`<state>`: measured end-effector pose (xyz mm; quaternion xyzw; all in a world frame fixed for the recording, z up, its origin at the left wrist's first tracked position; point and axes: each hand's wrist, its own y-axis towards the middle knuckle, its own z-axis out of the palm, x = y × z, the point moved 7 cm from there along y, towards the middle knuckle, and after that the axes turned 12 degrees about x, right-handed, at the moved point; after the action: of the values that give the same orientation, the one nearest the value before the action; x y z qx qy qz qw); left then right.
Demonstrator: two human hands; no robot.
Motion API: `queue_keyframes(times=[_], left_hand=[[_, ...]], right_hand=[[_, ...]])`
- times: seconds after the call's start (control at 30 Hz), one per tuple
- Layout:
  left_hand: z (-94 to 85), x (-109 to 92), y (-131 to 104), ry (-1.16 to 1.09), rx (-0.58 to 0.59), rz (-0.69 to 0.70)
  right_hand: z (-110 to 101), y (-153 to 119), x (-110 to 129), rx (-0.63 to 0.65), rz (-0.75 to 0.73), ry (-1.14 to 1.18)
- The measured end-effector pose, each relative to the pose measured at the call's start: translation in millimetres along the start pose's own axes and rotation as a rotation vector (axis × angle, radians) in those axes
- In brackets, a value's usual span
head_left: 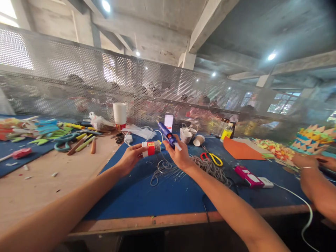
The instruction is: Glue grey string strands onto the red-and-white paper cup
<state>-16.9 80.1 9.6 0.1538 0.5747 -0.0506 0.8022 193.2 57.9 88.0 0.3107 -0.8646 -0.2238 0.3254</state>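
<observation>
My left hand (132,156) is closed around a paper cup (151,149) with a red and yellow band, tilted on its side. Grey cord seems to be wound around the cup's right end. My right hand (178,154) grips a blue hot glue gun (167,134), its nozzle pointing up and left, just above and right of the cup. A loose strand of cord loops onto the blue mat (126,199) below. The heap of grey cord (210,168) lies right of my right hand. The fingertips on the glue gun are partly hidden.
A cup stack (119,115), cord-wrapped cups (186,135), a phone (168,122) and a bottle (227,131) stand behind. Yellow-handled scissors (215,159), orange paper (243,148) and a pink box (249,176) lie right. Blue-handled scissors (63,141) lie left. A co-worker's arm (312,180) reaches in at right.
</observation>
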Motion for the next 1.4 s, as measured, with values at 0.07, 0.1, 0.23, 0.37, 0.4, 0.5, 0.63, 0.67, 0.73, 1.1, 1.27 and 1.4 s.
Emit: queue_keyframes(times=[0.07, 0.1, 0.23, 0.37, 0.4, 0.5, 0.63, 0.67, 0.73, 1.1, 1.27, 1.4], left_hand=[[-1.0, 0, -1, 0.012, -0.023, -0.018], [-1.5, 0, -1, 0.019, -0.035, -0.023], [-1.4, 0, -2, 0.02, -0.043, -0.021], [-1.3, 0, -1, 0.008, -0.028, -0.015], [-1.0, 1, -1, 0.01, -0.02, -0.022], [-1.1, 1, -1, 0.022, -0.022, -0.033], [0.1, 0, -2, 0.027, -0.009, -0.041], [-0.2, 0, -2, 0.026, -0.01, -0.041], [-1.4, 0, -1, 0.027, -0.014, -0.04], [-2.2, -4, -1, 0.031, -0.023, -0.011], [-1.9, -11, -2, 0.012, -0.062, 0.009], [-2.6, -11, -2, -0.015, -0.064, 0.0]], right_hand=[[-4, 8, -14, -0.033, 0.004, -0.09], [-9, 13, -19, -0.051, -0.014, -0.15], [-27, 44, -28, -0.019, -0.145, -0.334], [-32, 58, -32, -0.138, -0.116, -0.273], [-27, 56, -35, -0.17, -0.076, -0.216], [-4, 38, -43, -0.163, 0.017, 0.034], [11, 10, -38, -0.091, 0.037, 0.261], [10, 5, -35, -0.077, 0.046, 0.305], [6, -4, -30, -0.044, 0.081, 0.395], [10, -35, -10, 0.115, 0.197, 0.384], [17, -38, -8, 0.128, 0.138, 0.302], [14, -38, -14, 0.095, 0.118, 0.192]])
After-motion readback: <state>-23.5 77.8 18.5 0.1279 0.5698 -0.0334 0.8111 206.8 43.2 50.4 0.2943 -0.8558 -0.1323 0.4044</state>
